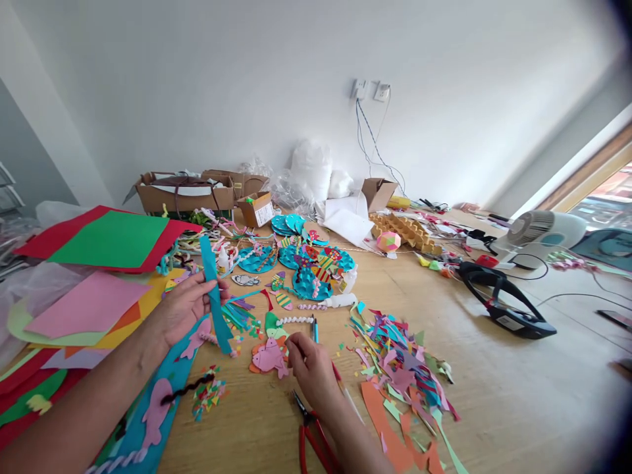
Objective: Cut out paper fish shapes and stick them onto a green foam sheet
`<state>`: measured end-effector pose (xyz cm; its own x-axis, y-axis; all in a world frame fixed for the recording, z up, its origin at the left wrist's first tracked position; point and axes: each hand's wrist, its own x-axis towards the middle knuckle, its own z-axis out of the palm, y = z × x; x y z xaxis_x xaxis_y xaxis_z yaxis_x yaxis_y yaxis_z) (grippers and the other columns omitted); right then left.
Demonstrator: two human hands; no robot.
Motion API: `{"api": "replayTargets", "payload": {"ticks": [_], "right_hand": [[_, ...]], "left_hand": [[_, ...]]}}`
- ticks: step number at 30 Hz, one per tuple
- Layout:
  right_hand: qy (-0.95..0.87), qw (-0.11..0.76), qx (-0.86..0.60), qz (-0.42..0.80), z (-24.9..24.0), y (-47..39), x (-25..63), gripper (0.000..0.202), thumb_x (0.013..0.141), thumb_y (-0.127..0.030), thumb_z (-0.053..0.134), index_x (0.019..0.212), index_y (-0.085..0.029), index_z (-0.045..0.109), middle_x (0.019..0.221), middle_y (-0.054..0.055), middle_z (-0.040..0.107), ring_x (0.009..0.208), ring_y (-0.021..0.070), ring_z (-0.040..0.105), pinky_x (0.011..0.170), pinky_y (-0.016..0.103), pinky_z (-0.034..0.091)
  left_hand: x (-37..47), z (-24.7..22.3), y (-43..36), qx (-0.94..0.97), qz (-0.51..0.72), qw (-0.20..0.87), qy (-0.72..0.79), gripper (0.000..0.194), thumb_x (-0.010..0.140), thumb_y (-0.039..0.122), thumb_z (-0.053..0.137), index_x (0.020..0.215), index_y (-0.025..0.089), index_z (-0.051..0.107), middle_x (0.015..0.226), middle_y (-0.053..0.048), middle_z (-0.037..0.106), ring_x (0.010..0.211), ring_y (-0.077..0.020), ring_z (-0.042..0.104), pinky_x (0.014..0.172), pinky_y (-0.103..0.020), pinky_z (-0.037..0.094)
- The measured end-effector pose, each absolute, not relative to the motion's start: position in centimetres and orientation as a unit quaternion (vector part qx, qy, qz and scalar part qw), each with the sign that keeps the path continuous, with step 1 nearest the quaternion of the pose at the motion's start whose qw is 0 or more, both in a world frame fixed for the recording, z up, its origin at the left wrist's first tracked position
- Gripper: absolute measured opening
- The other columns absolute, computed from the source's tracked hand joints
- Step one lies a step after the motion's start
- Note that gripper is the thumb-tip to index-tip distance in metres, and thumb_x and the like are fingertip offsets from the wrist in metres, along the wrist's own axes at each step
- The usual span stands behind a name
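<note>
My left hand (190, 303) is closed around a blue paper strip (213, 289), which stands upright between thumb and fingers. Its lower end hangs above a blue sheet (170, 428) that bears pink fish cutouts (158, 408). My right hand (311, 368) is closed in a pinch just right of a pink paper fish (269, 355) with orange pieces under it; whatever the fingertips hold is hidden. Below that hand lie red-handled pliers (309, 421). A blue pen (315, 329) lies beyond its knuckles. A white twisted cord (295, 320) runs from a green cutout.
Paper scraps (399, 362) are heaped on the right. Coloured sheets (108, 240) are stacked on the left. Decorated blue discs (311, 283) and a glue bottle (340, 300) lie in the middle. Further right are a black frame-like object (503, 299) and a white fan (543, 230).
</note>
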<state>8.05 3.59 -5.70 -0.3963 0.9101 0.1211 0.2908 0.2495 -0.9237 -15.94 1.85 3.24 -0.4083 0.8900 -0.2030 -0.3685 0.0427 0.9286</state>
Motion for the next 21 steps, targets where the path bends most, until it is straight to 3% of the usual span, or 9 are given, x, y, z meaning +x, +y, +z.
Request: {"api": "replayTargets", "payload": {"ticks": [5, 9, 11, 14, 21], "right_hand": [[-0.803, 0.336, -0.387, 0.304, -6.1, 2.7, 7.7, 0.026, 0.091, -0.025, 0.04, 0.073, -0.019, 0.057, 0.059, 0.0, 0.058, 0.053, 0.0123, 0.053, 0.053, 0.021, 0.031], [-0.835, 0.314, -0.37, 0.26, -6.5, 2.2, 7.5, 0.022, 0.09, -0.019, 0.042, 0.08, -0.018, 0.061, 0.065, 0.003, 0.065, 0.058, 0.0132, 0.059, 0.055, 0.02, 0.034], [-0.843, 0.308, -0.366, 0.247, -6.6, 2.1, 7.5, 0.02, 0.09, -0.017, 0.043, 0.081, -0.018, 0.061, 0.068, 0.004, 0.067, 0.06, 0.0133, 0.061, 0.056, 0.019, 0.035], [-0.847, 0.301, -0.369, 0.237, -6.5, 2.0, 7.5, 0.02, 0.091, -0.016, 0.044, 0.08, -0.018, 0.06, 0.068, 0.003, 0.066, 0.06, 0.0129, 0.061, 0.056, 0.018, 0.035], [-0.852, 0.299, -0.371, 0.216, -6.3, 2.0, 7.8, 0.018, 0.09, -0.014, 0.045, 0.082, -0.02, 0.06, 0.07, 0.001, 0.067, 0.061, 0.0124, 0.061, 0.059, 0.017, 0.036]], "left_hand": [[-17.0, 3.2, 5.5, 0.308, 0.59, 0.472, 0.578, 0.011, 0.075, 0.002, 0.061, 0.078, 0.012, 0.061, 0.059, -0.002, 0.065, 0.049, -0.0133, 0.062, 0.048, -0.021, 0.052], [-17.0, 1.7, 9.1, 0.335, 0.579, 0.418, 0.615, 0.028, 0.077, 0.007, 0.066, 0.101, 0.017, 0.056, 0.065, 0.006, 0.062, 0.049, -0.0097, 0.059, 0.048, -0.019, 0.049], [-16.6, 0.6, 10.9, 0.344, 0.565, 0.409, 0.628, 0.021, 0.087, 0.017, 0.06, 0.107, 0.015, 0.057, 0.082, 0.001, 0.064, 0.059, -0.0102, 0.06, 0.053, -0.023, 0.052], [-15.7, -1.0, 13.3, 0.35, 0.535, 0.427, 0.64, 0.025, 0.09, 0.028, 0.057, 0.112, 0.015, 0.058, 0.104, -0.006, 0.063, 0.082, -0.0168, 0.064, 0.069, -0.034, 0.056], [-15.0, -3.5, 18.1, 0.309, 0.545, 0.442, 0.642, 0.032, 0.09, 0.031, 0.057, 0.118, 0.016, 0.055, 0.119, -0.009, 0.059, 0.098, -0.0225, 0.061, 0.082, -0.043, 0.053]]}}
